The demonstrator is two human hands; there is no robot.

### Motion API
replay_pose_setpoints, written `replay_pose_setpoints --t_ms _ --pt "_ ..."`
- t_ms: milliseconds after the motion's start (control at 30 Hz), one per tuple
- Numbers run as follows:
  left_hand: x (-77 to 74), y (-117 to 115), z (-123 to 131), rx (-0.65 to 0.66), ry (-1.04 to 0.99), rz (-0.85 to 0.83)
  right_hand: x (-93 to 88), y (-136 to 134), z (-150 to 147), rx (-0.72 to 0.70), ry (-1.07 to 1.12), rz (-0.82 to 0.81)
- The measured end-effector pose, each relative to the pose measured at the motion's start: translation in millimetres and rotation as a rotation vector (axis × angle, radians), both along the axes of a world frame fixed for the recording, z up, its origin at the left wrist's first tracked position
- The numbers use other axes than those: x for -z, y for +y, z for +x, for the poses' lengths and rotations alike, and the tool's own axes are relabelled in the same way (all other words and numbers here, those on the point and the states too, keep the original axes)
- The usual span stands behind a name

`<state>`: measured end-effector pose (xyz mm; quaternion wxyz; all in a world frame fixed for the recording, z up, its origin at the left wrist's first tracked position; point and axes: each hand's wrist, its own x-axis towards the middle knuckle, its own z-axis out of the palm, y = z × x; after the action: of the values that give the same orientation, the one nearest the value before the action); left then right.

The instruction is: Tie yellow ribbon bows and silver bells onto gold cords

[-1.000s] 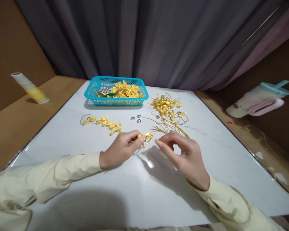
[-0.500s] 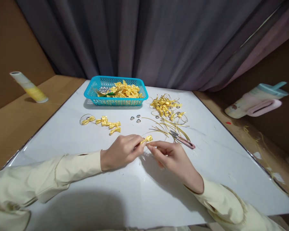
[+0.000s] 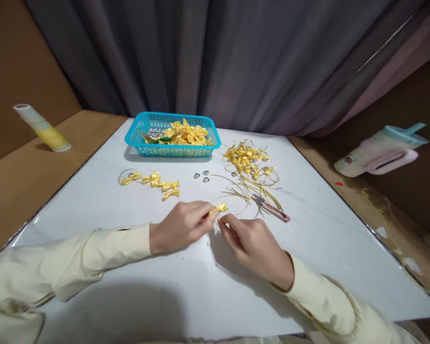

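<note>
My left hand [image 3: 186, 224] pinches a small yellow satin bow [image 3: 220, 208] between thumb and bent fingers, above the white tabletop. Just right of it, my right hand [image 3: 256, 246] is closed, thumb and forefinger pressed together on a thin gold wire [image 3: 244, 210] that curves behind the bow; its end is hard to see. Beyond my hands lie a few silver heart-shaped beads [image 3: 206, 180]. Several yellow bows [image 3: 170, 185] lie to the left, one with a looped wire. Loose gold wires [image 3: 236, 192] and pink-handled thread snips [image 3: 272, 209] are on the right.
A blue plastic basket [image 3: 172, 152] of bows and silver beads stands at the back. Right of it is a pile of bows on wires [image 3: 245, 155]. A yellow-and-white roll [image 3: 45, 129] is at far left, a lidded tumbler [image 3: 376, 148] at far right, and a grey curtain [image 3: 222, 62] behind.
My right hand has drawn slightly down and away from the bow, its fingers curling more. The left hand still holds the bow in about the same place.
</note>
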<state>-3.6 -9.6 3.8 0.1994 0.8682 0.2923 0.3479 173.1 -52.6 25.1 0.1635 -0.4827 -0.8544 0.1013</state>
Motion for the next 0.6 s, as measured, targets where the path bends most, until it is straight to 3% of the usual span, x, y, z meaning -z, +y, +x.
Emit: replay_pose_setpoints --t_ms 267,433,600 --pt "-7.5 -0.5 0.2 -0.044 -0.079 -0.319 -0.4 4.7 1.0 0.059 0.106 -0.167" --pt "-9.0 -0.5 -0.2 -0.046 -0.115 -0.344 -15.1 11.6 7.6 0.142 0.28 -0.384" --pt "-8.6 -0.6 0.0 -0.034 -0.13 -0.352 -23.6 25.1 22.2 0.205 0.444 -0.479"
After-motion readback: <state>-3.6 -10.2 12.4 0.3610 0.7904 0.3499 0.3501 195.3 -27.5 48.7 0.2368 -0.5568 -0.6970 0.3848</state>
